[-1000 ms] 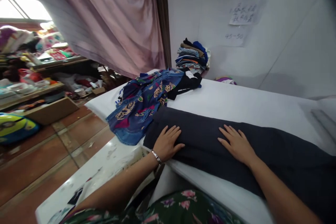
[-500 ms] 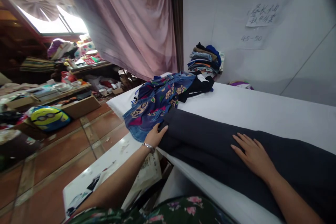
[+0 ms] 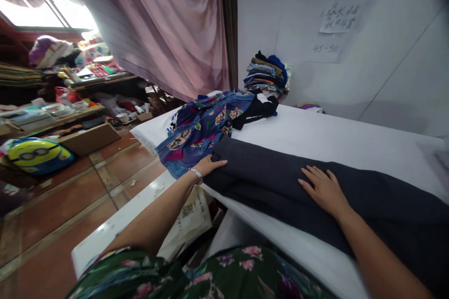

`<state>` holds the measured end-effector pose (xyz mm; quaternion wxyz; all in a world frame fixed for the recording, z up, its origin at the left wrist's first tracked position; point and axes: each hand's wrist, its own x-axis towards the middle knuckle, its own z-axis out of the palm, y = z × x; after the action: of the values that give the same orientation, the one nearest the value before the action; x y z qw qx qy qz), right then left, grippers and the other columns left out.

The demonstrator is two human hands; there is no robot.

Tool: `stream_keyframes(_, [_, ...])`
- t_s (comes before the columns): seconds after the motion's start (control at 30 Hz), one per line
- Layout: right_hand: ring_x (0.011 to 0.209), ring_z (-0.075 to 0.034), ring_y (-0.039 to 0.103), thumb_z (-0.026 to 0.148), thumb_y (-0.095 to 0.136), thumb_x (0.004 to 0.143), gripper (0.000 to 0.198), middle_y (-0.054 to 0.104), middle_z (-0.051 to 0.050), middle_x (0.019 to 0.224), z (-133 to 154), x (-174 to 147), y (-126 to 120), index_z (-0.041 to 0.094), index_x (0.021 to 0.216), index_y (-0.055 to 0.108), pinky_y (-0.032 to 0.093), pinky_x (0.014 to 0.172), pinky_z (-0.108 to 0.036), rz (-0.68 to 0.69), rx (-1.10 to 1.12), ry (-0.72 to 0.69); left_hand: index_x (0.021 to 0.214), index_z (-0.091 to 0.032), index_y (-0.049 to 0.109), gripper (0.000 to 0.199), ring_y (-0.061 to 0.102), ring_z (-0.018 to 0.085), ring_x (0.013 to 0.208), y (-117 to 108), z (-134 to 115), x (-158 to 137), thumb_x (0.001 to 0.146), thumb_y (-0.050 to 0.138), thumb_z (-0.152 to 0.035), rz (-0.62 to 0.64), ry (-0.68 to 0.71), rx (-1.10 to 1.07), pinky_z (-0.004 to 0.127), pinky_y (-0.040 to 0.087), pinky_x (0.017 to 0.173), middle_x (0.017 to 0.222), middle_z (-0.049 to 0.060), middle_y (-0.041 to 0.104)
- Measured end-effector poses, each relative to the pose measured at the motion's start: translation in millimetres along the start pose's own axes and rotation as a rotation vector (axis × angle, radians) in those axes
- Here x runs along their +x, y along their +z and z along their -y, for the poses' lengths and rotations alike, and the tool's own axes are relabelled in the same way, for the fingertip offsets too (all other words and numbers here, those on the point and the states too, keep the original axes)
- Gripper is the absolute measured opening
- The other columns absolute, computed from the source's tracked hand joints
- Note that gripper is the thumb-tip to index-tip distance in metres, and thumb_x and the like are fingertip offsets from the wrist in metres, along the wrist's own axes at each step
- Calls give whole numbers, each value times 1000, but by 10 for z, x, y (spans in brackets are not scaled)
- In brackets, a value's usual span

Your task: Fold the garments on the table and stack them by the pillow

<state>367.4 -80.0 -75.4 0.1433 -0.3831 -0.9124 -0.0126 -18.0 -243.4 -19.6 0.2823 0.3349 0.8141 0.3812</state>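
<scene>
A pair of dark trousers (image 3: 266, 173), folded lengthwise, stretches across the white-covered table (image 3: 315, 135) and runs off to the right. My left hand (image 3: 206, 166), with a bracelet at the wrist, grips their left end; the thumb lies on top and the other fingers are partly hidden. Flat on the middle of the cloth rests my right hand (image 3: 324, 191), its fingers spread. Just beyond my left hand lies a patterned denim shirt (image 3: 199, 135), partly under the trousers' end. A black garment (image 3: 257, 110) with white parts is beside it.
A stack of folded clothes (image 3: 266, 74) stands at the wall. A pink curtain (image 3: 168, 23) hangs behind the table. Lower left is a white tabletop (image 3: 115, 224), with a printed bag (image 3: 192, 210) near my left forearm. Cluttered shelves and boxes (image 3: 91, 138) line the left.
The view has shifted slightly, so the scene sits further left and higher. My left thumb now lies flatter on the trousers' end. My right hand keeps its place on the cloth.
</scene>
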Motion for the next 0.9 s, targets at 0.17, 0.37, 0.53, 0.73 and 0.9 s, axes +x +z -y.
stream_keyframes(0.17, [132, -27, 41, 52, 30, 94, 54, 51, -9, 139, 7, -27, -51, 22, 133, 52, 27, 109, -52, 27, 35, -54, 106, -14, 63, 67, 65, 26, 98, -97, 14, 105, 52, 79, -50, 18, 137, -1, 34, 51, 86, 107, 9, 71])
stream_keyframes(0.37, [132, -27, 42, 51, 32, 94, 53, 50, -9, 140, 9, -46, -43, 23, 133, 52, 29, 108, -51, 38, 47, -57, 97, -14, 65, 50, 65, 23, 86, -73, 102, 91, 60, 74, -48, 63, 28, 100, 30, 50, 75, 93, 7, 72])
stream_keyframes(0.53, [130, -28, 44, 51, 32, 93, 52, 52, -9, 138, 5, -39, -16, 24, 132, 53, 31, 107, -51, 20, 58, -39, 87, -18, 65, 37, 60, 18, 74, -126, 162, -304, 81, 53, -53, -307, 160, 369, 29, 44, 66, 79, 3, 66])
stream_keyframes(0.73, [129, -28, 45, 53, 31, 92, 53, 54, -8, 137, -3, -37, -3, 24, 131, 54, 31, 107, -51, 14, 58, -39, 71, -20, 65, 42, 56, 19, 81, -24, 184, -731, 82, 53, -59, -263, 350, 579, 31, 41, 71, 79, 4, 62])
stream_keyframes(0.9, [129, -27, 45, 52, 32, 92, 52, 54, -7, 137, 1, -48, -9, 25, 131, 53, 32, 106, -51, 6, 61, -37, 68, -19, 61, 29, 55, 22, 90, 114, 194, -617, 81, 61, -46, -268, 331, 672, 33, 41, 76, 91, 6, 63])
